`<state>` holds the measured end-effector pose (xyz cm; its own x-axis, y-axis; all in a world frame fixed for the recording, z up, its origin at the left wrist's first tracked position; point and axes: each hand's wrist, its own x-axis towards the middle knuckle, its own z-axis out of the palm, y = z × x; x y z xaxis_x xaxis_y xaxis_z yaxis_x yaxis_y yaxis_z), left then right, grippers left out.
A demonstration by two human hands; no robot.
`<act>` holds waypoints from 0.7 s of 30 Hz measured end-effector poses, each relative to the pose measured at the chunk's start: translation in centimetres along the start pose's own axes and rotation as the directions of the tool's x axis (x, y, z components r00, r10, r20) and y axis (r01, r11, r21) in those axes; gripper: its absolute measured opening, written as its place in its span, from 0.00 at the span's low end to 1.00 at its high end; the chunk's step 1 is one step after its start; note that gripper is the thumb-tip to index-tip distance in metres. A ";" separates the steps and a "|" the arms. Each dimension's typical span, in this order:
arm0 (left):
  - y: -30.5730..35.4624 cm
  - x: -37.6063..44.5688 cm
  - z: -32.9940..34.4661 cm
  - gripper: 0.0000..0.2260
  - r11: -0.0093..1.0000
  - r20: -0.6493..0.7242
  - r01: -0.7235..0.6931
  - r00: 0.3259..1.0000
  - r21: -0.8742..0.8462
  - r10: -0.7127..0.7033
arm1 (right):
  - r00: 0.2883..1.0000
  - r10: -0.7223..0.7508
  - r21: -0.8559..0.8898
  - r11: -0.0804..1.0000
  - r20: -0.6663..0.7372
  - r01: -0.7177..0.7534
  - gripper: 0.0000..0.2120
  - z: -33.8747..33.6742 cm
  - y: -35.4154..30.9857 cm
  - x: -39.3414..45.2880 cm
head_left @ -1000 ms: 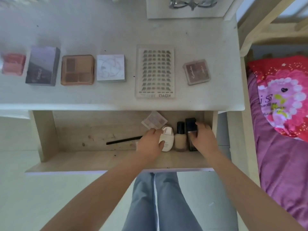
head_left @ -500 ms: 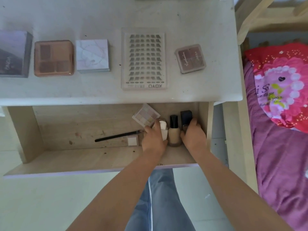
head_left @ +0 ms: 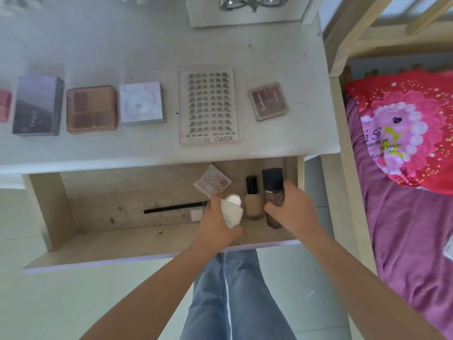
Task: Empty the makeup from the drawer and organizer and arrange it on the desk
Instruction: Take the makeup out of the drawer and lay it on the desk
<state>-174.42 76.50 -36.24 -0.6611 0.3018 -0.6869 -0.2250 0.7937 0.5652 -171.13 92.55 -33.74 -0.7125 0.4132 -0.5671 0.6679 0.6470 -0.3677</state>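
The wooden drawer (head_left: 103,251) stands pulled out under the white desk (head_left: 147,45). Inside it, my left hand (head_left: 217,224) grips a white rounded bottle (head_left: 231,212), tilted and lifted a little. My right hand (head_left: 293,209) grips a dark brown foundation bottle (head_left: 272,187) by the drawer's right wall. Between them lies a beige foundation bottle with a black cap (head_left: 252,200). A pale eyeshadow palette (head_left: 212,184), a black brush (head_left: 174,207) and a small white square (head_left: 196,214) also lie in the drawer.
On the desk, in a row: a red compact (head_left: 3,106), a purple box (head_left: 36,106), an orange-brown palette (head_left: 92,109), a white marbled box (head_left: 142,103), a clear lash tray (head_left: 208,105) and a mauve palette (head_left: 268,101). A bed with pink bedding (head_left: 404,168) is at right.
My left hand has closed round the white bottle and raised it. My right hand has wrapped round the dark bottle. The camera view has shifted.
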 end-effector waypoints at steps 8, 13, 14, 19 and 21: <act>4.4 -3.5 -6.1 0.31 0.948 -0.134 -0.155 0.984 -0.278 0.121 | 0.963 -0.162 0.146 0.970 -0.217 0.196 0.10 -7.9 -2.9 -1.5; 8.7 -1.9 -9.5 0.33 0.914 -0.233 -0.171 0.969 -0.369 0.087 | 0.943 -0.164 0.139 0.968 -0.288 0.210 0.15 -12.2 -6.0 1.2; 9.5 -1.4 -10.3 0.32 0.908 -0.266 -0.163 0.962 -0.387 0.059 | 0.942 -0.181 0.118 0.968 -0.282 0.221 0.14 -13.0 -6.8 1.7; 10.8 0.4 -15.6 0.25 0.895 -0.427 -0.156 0.903 -0.418 -0.043 | 0.929 -0.325 0.039 0.941 -0.177 0.336 0.13 -14.6 -13.0 3.4; 9.8 0.8 -18.3 0.23 0.906 -0.483 -0.127 0.871 -0.403 -0.093 | 0.921 -0.366 0.050 0.925 -0.135 0.376 0.13 -14.2 -16.1 3.8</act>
<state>-190.30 74.88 -22.86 -0.9006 -0.0662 -0.4297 -0.4083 0.4684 0.7836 -187.60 92.82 -19.47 -0.9297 0.2300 -0.2878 0.3613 0.7221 -0.5900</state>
